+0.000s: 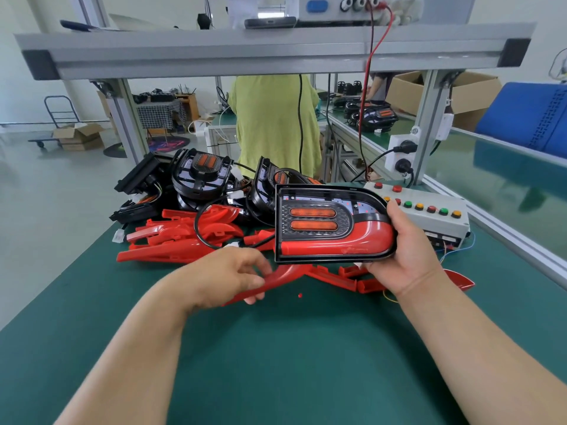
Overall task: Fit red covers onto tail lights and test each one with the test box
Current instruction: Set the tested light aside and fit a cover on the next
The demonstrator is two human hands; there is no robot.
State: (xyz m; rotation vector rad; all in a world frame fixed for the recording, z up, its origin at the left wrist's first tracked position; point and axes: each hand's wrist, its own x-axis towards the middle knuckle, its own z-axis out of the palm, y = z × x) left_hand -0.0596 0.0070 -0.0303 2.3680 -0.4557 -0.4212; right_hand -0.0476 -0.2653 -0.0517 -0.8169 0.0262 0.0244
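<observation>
My right hand (408,250) grips a black tail light (325,222) by its right end, held above the green mat. A red cover sits along the light's lower edge, and two orange lenses show in its middle. My left hand (233,277) pinches a loose curved red cover (276,279) lying on the mat just below the light. More red covers (181,237) are heaped at the left. Behind them lies a pile of bare black tail lights (199,176). The grey test box (429,210), with its red, green and yellow buttons, stands to the right of the held light.
An aluminium shelf frame (270,53) crosses overhead with a power supply and red lead on it. A power strip (402,154) hangs on the right post. A person in a yellow-green top stands behind the bench. Other red covers (460,282) lie under my right wrist.
</observation>
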